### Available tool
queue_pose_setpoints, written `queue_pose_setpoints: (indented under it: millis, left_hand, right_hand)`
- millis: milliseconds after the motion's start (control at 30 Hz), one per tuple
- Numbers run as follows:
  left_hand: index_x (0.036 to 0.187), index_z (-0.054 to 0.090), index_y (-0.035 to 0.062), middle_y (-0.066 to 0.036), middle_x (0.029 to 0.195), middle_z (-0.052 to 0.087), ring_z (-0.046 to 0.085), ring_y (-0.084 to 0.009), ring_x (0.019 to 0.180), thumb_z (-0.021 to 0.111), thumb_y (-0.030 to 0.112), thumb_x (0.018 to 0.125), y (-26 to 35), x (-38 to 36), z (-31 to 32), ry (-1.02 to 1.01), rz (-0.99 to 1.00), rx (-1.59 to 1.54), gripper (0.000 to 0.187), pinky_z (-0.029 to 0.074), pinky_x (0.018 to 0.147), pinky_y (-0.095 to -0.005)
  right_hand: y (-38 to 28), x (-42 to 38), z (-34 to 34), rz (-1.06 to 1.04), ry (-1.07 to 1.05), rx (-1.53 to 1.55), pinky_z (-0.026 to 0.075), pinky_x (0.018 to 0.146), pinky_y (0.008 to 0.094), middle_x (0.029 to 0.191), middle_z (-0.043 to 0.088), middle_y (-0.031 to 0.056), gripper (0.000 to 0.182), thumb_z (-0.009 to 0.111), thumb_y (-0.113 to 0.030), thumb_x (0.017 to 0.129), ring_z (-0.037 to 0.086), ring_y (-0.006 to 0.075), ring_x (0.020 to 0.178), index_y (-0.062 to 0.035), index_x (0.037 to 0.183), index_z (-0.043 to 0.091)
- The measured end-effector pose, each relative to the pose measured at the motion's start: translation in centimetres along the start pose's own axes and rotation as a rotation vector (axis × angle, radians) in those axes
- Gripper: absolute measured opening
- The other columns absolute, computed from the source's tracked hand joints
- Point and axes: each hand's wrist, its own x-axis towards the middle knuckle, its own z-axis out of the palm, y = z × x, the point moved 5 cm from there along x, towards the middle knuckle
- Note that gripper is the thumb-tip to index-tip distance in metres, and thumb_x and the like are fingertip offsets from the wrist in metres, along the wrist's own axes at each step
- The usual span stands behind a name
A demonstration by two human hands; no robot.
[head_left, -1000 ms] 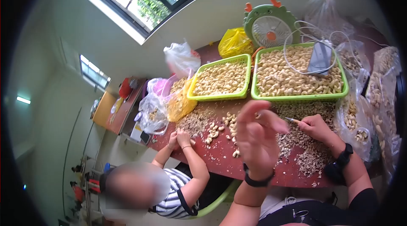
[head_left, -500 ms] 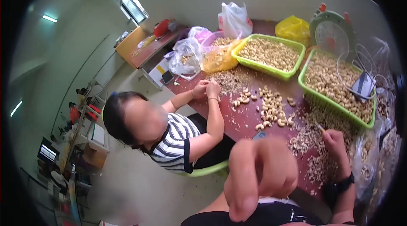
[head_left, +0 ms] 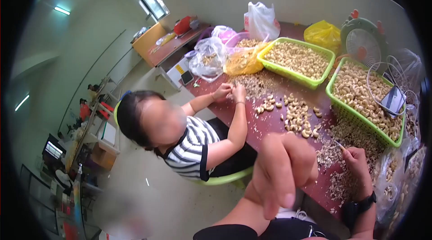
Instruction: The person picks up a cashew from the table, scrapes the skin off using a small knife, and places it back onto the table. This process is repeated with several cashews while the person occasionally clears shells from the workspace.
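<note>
My left hand (head_left: 284,168) is raised close to the camera in front of the table's near edge, its fingers curled and closed; whatever they may hold is hidden. Between the fingers of my right hand (head_left: 356,162) is a small pointed tool (head_left: 340,146), its tip over the heap of nut crumbs (head_left: 348,170). A black watch is on that wrist. Loose cashews (head_left: 297,116) lie beyond my left hand on the dark red table (head_left: 252,127).
Two green baskets (head_left: 294,81) (head_left: 360,118) hold many cashews. Beside them are plastic bags (head_left: 262,21), a yellow bag (head_left: 323,36), a fan (head_left: 363,44) and a phone with a cable (head_left: 393,100). A co-worker (head_left: 191,143) sits at left, both hands over crumbs.
The camera view has shifted, so the table and baskets appear farther right. My left hand has turned a little and its fingers point lower right. My right hand still holds the tool.
</note>
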Motion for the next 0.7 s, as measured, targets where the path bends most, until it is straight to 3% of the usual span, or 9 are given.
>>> queue_pose_setpoints:
  millis: [33, 100, 133, 200, 300, 567, 700]
  left_hand:
    - [0.074, 0.065, 0.0023, -0.006, 0.054, 0.048, 0.035, -0.009, 0.034, 0.074, 0.021, 0.065, 0.7, 0.8, 0.6, -0.013, 0.032, -0.022, 0.023, 0.024, 0.031, -0.0224]
    - [0.073, 0.066, 0.0036, -0.005, 0.054, 0.048, 0.04, -0.0097, 0.037, 0.074, 0.025, 0.064, 0.2, 2.6, 2.1, -0.353, -0.003, -0.076, 0.024, 0.027, 0.033, -0.0215]
    - [0.073, 0.066, 0.0036, -0.005, 0.054, 0.048, 0.04, -0.0097, 0.037, 0.074, 0.025, 0.064, -0.5, 2.1, 2.2, -0.362, -0.012, -0.074, 0.024, 0.027, 0.033, -0.0215]
    - [0.077, 0.063, 0.0012, -0.004, 0.053, 0.046, 0.033, -0.01, 0.035, 0.071, 0.018, 0.068, -3.0, -0.3, 1.3, -0.205, -0.149, -0.076, 0.02, 0.023, 0.031, -0.0238]
    - [0.07, 0.064, -0.0005, -0.005, 0.052, 0.048, 0.039, -0.011, 0.038, 0.074, 0.029, 0.064, -5.3, -2.9, -0.4, 0.015, -0.327, -0.038, 0.032, 0.026, 0.034, -0.025]
    - [0.069, 0.064, 0.0007, -0.006, 0.054, 0.05, 0.042, -0.0124, 0.042, 0.075, 0.034, 0.061, -6.5, -3.8, -0.5, 0.058, -0.336, 0.014, 0.036, 0.028, 0.038, -0.0249]
    - [0.067, 0.064, 0.0018, -0.005, 0.057, 0.051, 0.043, -0.0134, 0.045, 0.075, 0.035, 0.06, -6.8, -4.9, -0.9, 0.14, -0.449, 0.059, 0.036, 0.031, 0.043, -0.0256]
  right_hand:
    - [0.2, -0.2, 0.3, 0.008, -0.024, -0.003, 0.029, 0.041, 0.0231, 0.048, 0.04, -0.0027, 0.026, 0.053, -0.015, 0.079, 0.036, 0.0047, 0.045, 0.0005, 0.058, 0.05]
    - [-0.2, -0.1, 0.5, -0.056, -0.034, -0.033, 0.028, 0.04, 0.0236, 0.048, 0.04, -0.0025, 0.027, 0.053, -0.015, 0.079, 0.035, 0.0048, 0.045, 0.0008, 0.058, 0.049]
    - [-0.5, -0.2, 0.5, -0.093, -0.027, -0.062, 0.028, 0.04, 0.0238, 0.047, 0.04, -0.0018, 0.027, 0.053, -0.015, 0.079, 0.035, 0.005, 0.045, 0.0014, 0.058, 0.049]
    - [-0.7, -0.2, 0.4, -0.107, -0.016, -0.073, 0.028, 0.04, 0.0238, 0.047, 0.04, -0.0016, 0.028, 0.053, -0.016, 0.079, 0.035, 0.005, 0.045, 0.0016, 0.058, 0.05]
    - [-0.8, -0.3, 1.2, -0.092, -0.042, -0.072, 0.03, 0.041, 0.0238, 0.047, 0.041, -0.0009, 0.028, 0.053, -0.017, 0.08, 0.037, 0.0052, 0.045, 0.0021, 0.058, 0.05]
    - [-0.9, -0.6, 1.4, -0.106, -0.063, -0.075, 0.033, 0.041, 0.024, 0.047, 0.046, 0.0015, 0.025, 0.053, -0.015, 0.078, 0.042, 0.0067, 0.045, 0.0029, 0.061, 0.054]
    - [-0.4, -0.6, 1.7, -0.107, -0.09, -0.094, 0.034, 0.041, 0.0244, 0.048, 0.048, 0.0031, 0.024, 0.053, -0.014, 0.078, 0.044, 0.0081, 0.044, 0.0034, 0.061, 0.055]
